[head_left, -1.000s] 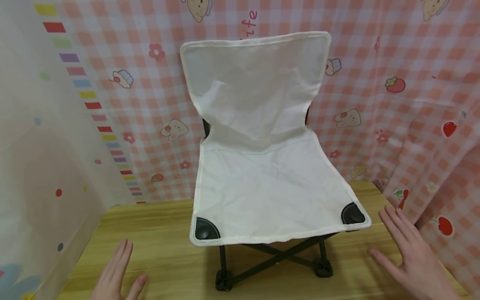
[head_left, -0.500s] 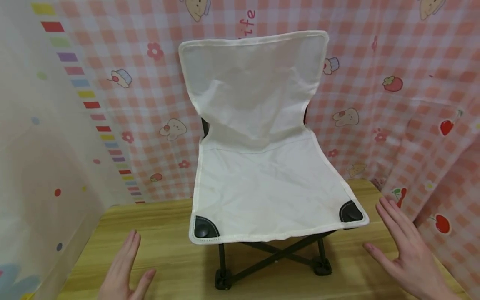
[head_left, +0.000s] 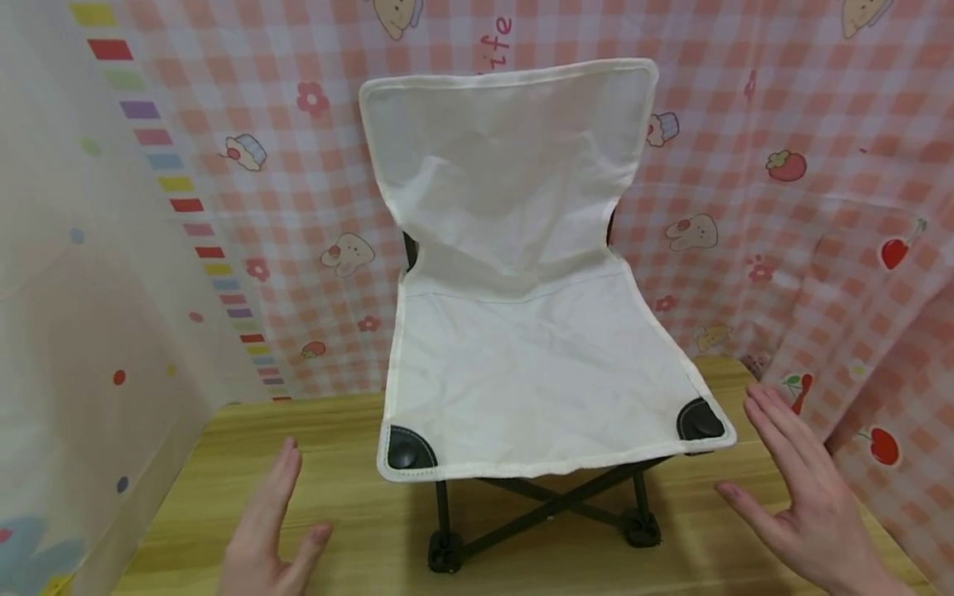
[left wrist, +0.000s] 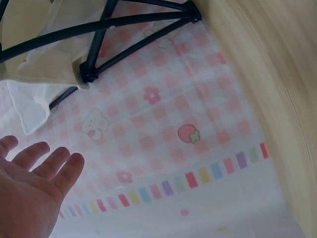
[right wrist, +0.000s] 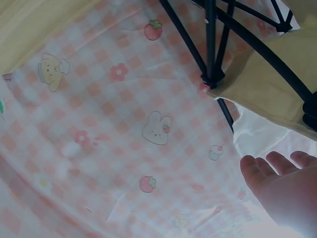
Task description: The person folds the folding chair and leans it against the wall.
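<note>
A white folding chair [head_left: 522, 364] stands unfolded in the middle of the head view, with black corner patches on its seat front. Its dark crossed legs [head_left: 551, 505] rest on a wood-grain surface. Left of the chair, apart from it, my left hand [head_left: 268, 530] hovers with straight fingers and thumb spread. On the other side my right hand [head_left: 805, 497] is held likewise, close to the seat's right front corner but not visibly touching. Both wrist views show an empty hand, with the chair's frame tubes [left wrist: 99, 29] and fabric beyond.
Behind the chair hangs a pink checked curtain [head_left: 298, 182] printed with fruit and animals. It continues down the right side. A pale dotted sheet [head_left: 74, 331] covers the left. The wood-grain surface [head_left: 328, 480] extends on both sides of the chair.
My left hand has moved right and forward, nearer the chair. My right hand has shifted slightly forward and left. The chair has stayed in place.
</note>
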`<action>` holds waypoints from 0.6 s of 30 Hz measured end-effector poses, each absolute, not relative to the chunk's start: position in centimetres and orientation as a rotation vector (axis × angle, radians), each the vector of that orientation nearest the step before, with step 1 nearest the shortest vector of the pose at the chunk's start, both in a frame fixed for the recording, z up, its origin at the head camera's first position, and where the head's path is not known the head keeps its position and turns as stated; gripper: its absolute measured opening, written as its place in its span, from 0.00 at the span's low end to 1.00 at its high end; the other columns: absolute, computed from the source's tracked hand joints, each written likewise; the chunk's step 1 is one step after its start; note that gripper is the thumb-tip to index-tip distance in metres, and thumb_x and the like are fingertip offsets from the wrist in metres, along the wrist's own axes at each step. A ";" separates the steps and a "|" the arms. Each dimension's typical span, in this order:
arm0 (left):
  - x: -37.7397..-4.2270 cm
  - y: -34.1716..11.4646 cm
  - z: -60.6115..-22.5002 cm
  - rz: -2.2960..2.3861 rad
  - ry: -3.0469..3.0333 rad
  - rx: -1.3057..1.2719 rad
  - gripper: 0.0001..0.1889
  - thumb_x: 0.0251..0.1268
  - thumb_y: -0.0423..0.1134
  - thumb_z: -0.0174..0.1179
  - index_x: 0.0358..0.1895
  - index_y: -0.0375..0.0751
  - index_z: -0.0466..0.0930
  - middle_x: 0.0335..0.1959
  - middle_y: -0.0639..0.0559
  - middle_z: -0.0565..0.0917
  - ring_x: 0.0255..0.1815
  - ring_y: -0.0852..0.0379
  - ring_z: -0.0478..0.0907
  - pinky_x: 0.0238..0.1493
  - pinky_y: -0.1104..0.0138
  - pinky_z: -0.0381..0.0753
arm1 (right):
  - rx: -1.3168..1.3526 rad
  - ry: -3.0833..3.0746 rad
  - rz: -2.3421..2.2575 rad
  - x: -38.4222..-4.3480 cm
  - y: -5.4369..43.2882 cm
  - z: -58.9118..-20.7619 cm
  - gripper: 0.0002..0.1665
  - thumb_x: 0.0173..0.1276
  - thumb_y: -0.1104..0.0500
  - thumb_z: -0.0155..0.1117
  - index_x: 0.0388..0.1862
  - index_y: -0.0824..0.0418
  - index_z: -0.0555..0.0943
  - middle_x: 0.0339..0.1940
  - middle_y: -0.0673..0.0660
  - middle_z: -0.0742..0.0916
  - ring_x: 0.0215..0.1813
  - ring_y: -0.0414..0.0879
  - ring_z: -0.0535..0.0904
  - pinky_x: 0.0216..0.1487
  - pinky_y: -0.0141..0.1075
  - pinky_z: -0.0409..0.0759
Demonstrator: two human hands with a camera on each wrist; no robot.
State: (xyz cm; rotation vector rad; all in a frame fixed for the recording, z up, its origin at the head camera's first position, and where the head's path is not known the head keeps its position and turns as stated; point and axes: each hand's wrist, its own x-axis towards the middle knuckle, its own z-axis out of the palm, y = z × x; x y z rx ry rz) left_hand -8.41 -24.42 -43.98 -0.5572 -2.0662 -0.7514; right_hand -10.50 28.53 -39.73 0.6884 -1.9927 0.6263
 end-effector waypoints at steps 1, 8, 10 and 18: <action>-8.5 -24.2 -44.0 -0.750 -2.063 -0.563 0.43 0.78 0.65 0.53 0.73 0.24 0.70 0.84 0.49 0.66 0.85 0.68 0.59 0.84 0.81 0.56 | 0.696 -1.981 0.631 -10.5 28.4 -39.6 0.52 0.77 0.30 0.57 0.69 0.79 0.74 0.82 0.58 0.74 0.87 0.41 0.62 0.88 0.27 0.56; -9.2 -22.9 -43.6 -0.721 -2.030 -0.636 0.43 0.78 0.65 0.52 0.72 0.24 0.71 0.83 0.47 0.67 0.85 0.65 0.61 0.85 0.78 0.57 | 0.742 -1.902 0.662 -10.5 27.3 -38.7 0.50 0.77 0.32 0.59 0.68 0.80 0.75 0.78 0.64 0.77 0.85 0.42 0.66 0.87 0.27 0.60; -9.5 -22.5 -43.3 -0.717 -2.009 -0.663 0.43 0.78 0.65 0.53 0.71 0.23 0.72 0.82 0.45 0.69 0.85 0.63 0.62 0.85 0.77 0.58 | 0.753 -1.884 0.674 -10.6 27.0 -38.5 0.50 0.77 0.33 0.60 0.67 0.80 0.75 0.78 0.65 0.77 0.85 0.42 0.66 0.87 0.27 0.61; -10.1 -20.7 -42.5 -0.709 -1.926 -0.734 0.41 0.79 0.62 0.54 0.70 0.22 0.73 0.81 0.44 0.70 0.84 0.61 0.64 0.85 0.74 0.61 | 0.763 -1.869 0.688 -10.7 26.6 -38.4 0.50 0.76 0.33 0.61 0.67 0.80 0.75 0.77 0.65 0.78 0.84 0.42 0.67 0.86 0.27 0.62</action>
